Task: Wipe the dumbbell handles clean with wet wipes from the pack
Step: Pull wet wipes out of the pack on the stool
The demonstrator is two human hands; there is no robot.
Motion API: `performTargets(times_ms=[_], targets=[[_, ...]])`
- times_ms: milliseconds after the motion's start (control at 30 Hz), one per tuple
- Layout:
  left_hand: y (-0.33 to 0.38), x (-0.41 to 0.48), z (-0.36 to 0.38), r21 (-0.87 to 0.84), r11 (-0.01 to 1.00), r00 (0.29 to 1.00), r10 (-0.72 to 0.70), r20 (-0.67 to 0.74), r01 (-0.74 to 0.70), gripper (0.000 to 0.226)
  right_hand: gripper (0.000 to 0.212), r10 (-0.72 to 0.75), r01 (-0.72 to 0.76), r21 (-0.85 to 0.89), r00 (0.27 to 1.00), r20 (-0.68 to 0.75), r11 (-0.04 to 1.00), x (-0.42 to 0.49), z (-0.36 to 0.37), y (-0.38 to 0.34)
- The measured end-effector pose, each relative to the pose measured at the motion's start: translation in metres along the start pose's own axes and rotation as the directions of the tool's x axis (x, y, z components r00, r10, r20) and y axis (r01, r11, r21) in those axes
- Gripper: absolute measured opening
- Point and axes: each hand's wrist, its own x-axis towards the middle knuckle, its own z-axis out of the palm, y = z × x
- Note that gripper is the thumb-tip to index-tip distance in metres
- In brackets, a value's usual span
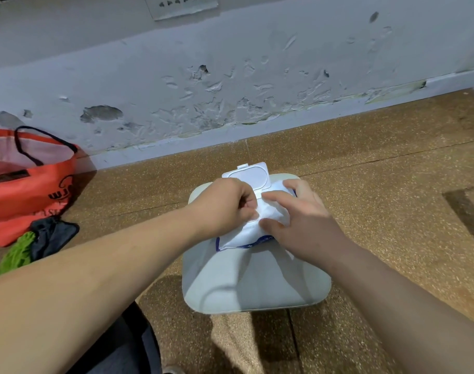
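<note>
Head view: a wet-wipe pack (246,238) lies on a small white tabletop (257,287) standing on a speckled brown floor (379,184) close to a wall with peeling paint (230,90). The pack's plastic lid (248,175) is flipped up and back, towards the wall, so the opening is uncovered.

The left hand (222,203) is over the opening with its fingers curled in tight. They seem to be pinching the tip of a wipe (254,211), though only a small white scrap shows at the fingertips.

The right hand (303,225) grasps the pack from its own side, with forefinger and thumb either side of a bulge in the soft wrapper, steadying it.

An orange bag (28,184) sits by the wall on the left, and a green cloth (17,255) and a dark cloth (55,236) lie on the floor just in front of it. No dumbbell is in sight.

This looks like the very first step, getting a wipe out, and no handle has been cleaned yet. The next move calls for a steady pull up and away while the right hand holds the pack down, so that one sheet comes free without dragging out a string of others. After that the dumbbells have to be found.
</note>
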Motion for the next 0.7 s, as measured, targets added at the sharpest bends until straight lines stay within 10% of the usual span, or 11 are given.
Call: performTargets(times_ms=[700], targets=[[0.011,-0.006,0.003,0.334,0.930,0.988,0.128,0.091,-0.152,0.022,0.035,0.034,-0.032,0.029,0.995,-0.096,0.999,0.008,0.009,-0.006]])
